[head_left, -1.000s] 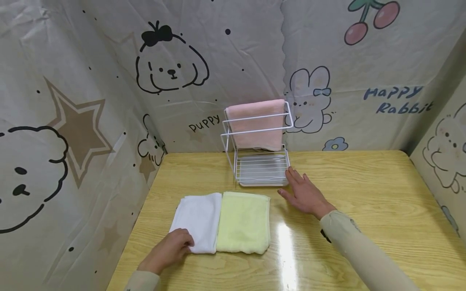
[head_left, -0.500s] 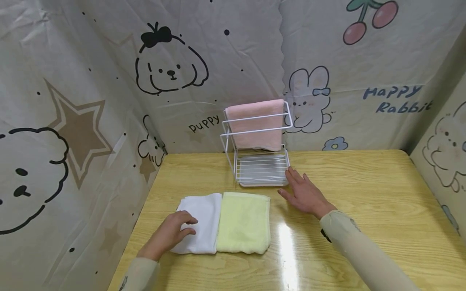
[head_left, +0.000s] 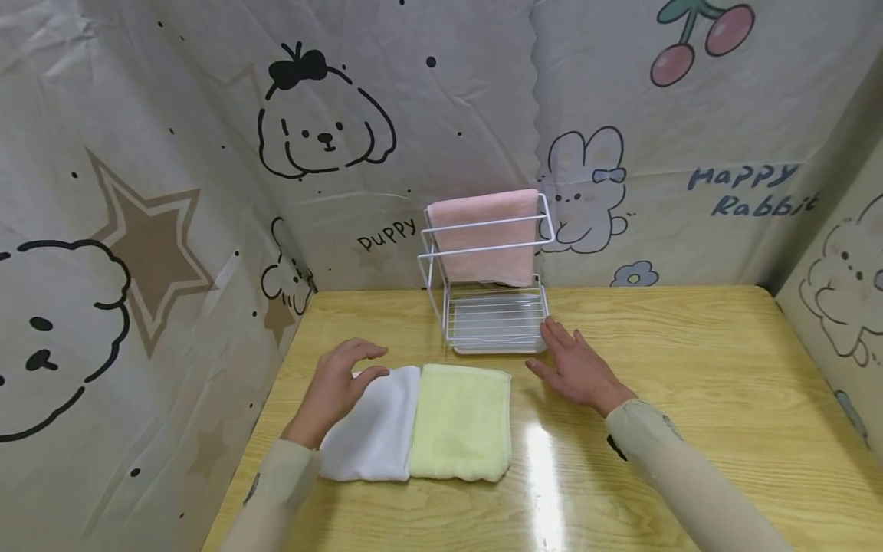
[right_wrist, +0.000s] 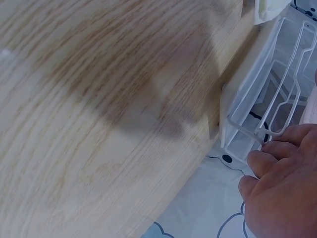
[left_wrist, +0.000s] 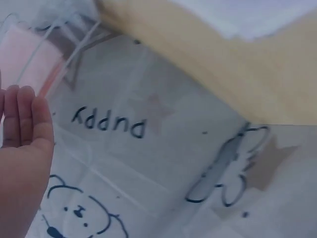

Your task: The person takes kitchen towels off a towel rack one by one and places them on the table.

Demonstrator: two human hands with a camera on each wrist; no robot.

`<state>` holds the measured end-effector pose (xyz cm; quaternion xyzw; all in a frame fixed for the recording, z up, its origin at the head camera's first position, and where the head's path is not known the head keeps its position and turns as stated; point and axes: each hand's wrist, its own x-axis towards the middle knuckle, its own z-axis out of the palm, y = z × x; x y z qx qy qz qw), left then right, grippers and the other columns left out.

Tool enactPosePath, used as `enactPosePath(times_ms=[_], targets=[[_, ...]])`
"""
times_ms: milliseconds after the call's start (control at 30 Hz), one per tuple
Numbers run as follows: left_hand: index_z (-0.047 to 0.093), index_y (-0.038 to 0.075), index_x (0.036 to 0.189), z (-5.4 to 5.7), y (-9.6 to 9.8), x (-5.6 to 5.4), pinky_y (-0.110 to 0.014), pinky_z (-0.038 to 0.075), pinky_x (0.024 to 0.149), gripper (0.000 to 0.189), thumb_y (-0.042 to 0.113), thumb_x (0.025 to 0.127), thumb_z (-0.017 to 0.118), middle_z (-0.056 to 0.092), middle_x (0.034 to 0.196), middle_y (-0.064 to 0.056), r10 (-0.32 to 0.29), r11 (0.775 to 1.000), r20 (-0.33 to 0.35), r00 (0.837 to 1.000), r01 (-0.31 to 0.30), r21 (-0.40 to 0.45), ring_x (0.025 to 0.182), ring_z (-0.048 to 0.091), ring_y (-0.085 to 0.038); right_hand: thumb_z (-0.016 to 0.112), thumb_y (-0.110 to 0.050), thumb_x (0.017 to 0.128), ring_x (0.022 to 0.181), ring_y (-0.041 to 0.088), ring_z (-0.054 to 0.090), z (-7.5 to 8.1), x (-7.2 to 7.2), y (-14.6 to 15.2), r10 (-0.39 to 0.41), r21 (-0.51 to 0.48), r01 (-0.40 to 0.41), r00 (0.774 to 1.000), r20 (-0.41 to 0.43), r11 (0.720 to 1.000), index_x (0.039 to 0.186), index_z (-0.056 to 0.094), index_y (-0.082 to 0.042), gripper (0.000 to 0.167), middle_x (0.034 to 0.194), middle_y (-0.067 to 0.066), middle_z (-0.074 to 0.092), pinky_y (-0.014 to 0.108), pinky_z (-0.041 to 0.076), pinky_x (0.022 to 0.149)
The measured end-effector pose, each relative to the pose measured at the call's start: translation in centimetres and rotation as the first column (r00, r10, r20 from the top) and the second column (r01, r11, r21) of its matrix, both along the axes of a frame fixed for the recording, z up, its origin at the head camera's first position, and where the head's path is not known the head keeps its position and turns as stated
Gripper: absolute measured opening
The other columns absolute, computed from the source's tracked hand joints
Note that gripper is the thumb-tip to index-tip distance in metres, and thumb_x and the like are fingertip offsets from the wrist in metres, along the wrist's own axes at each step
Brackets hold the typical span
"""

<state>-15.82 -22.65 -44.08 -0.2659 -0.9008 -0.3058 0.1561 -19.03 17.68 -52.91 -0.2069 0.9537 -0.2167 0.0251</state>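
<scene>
In the head view my left hand (head_left: 338, 387) is raised over the far left part of a folded white towel (head_left: 375, 429), fingers loosely bent and nothing in them. Right beside that towel lies a folded pale yellow towel (head_left: 462, 422). My right hand (head_left: 579, 368) reaches out with straight fingers, their tips at the right front side of a white wire rack (head_left: 493, 322). Over the rack's upper bars hangs a pink towel (head_left: 486, 238). The right wrist view shows the fingers against the rack's white wire frame (right_wrist: 285, 104).
The rack stands near the back edge of a light wooden table (head_left: 676, 360), with a shallow white tray (head_left: 500, 350) at its base. A printed cloth backdrop (head_left: 469, 100) rises behind the table and along both sides.
My left hand has lifted off the near left part of the white towel and moved away from the body, its fingers loosening. The right hand stays at the rack.
</scene>
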Motion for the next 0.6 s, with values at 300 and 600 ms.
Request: enactPosePath(times_ms=[300,600], targets=[[0.075,0.004,0.111,4.2,3.3,-2.5,-0.042,0.056,0.081,0.025,0.005,0.086,0.079,0.071,0.105,-0.009,0.002,0.996,-0.078,0.997,0.005,0.085,0.096,0.068,-0.025,0.044,-0.050,0.105,0.148,0.041,0.020,0.0,0.0,-0.1,-0.001,0.006,0.001,1.000,-0.002,1.000,0.154,0.023,0.011,0.081,0.161,0.027,0.018,0.057,0.013,0.118],[0.074,-0.002,0.109,8.3,7.1,-5.8,-0.042,0.054,0.084,0.023,0.000,0.087,0.077,0.071,0.104,-0.013,-0.009,0.988,-0.165,0.986,0.034,0.149,0.096,0.067,-0.027,0.044,-0.049,0.105,0.148,0.041,0.020,-0.2,0.1,-0.2,-0.007,0.001,0.007,1.000,-0.012,1.000,0.153,0.023,0.011,0.080,0.161,0.027,0.019,0.057,0.013,0.118]])
